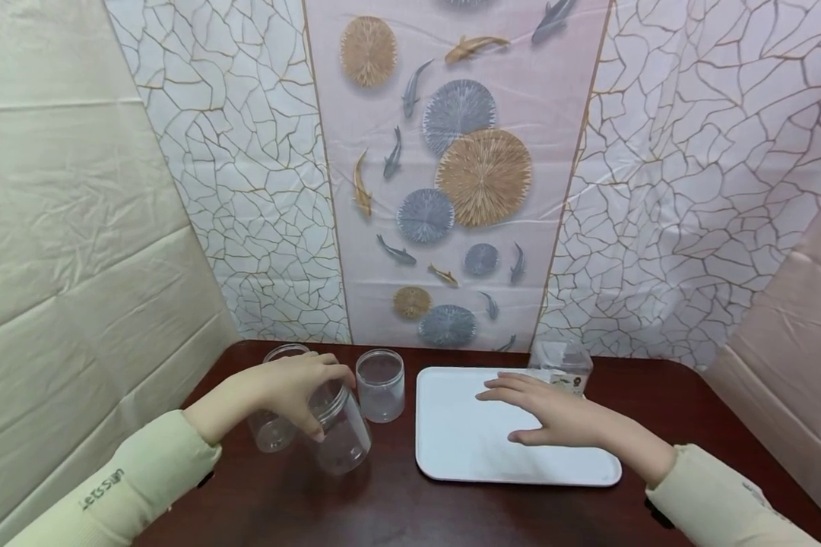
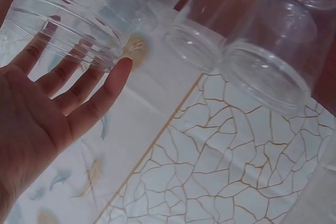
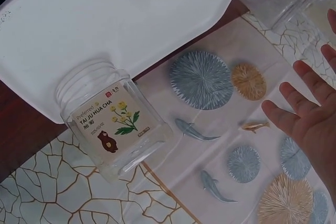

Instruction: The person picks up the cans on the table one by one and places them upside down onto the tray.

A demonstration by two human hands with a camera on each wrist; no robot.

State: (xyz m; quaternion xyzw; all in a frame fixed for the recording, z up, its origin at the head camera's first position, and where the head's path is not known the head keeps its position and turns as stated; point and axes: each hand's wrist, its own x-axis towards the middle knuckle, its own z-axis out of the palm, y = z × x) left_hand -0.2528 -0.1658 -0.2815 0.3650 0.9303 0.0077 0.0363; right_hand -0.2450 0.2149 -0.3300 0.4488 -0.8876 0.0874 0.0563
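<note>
In the head view my left hand (image 1: pixel 297 391) spans the mouth of a clear round jar (image 1: pixel 345 444), thumb on the near side and fingers on the far side. The left wrist view shows that hand (image 2: pixel 47 98) with its fingers against the jar's clear rim (image 2: pixel 68 30). A second clear jar (image 1: pixel 274 434) stands left of it, partly hidden by the hand, and a third clear jar (image 1: pixel 381 386) just behind to its right. My right hand (image 1: pixel 547 414) hovers over a white tray (image 1: pixel 451 456), fingers spread and holding nothing.
A clear squarish jar (image 3: pixel 113 119) with a flower-and-bear label stands at the tray's back right edge. Everything rests on a dark red-brown table (image 1: pixel 397 516). A patterned cloth (image 1: pixel 445 228) hangs behind it, with plain cloth at both sides.
</note>
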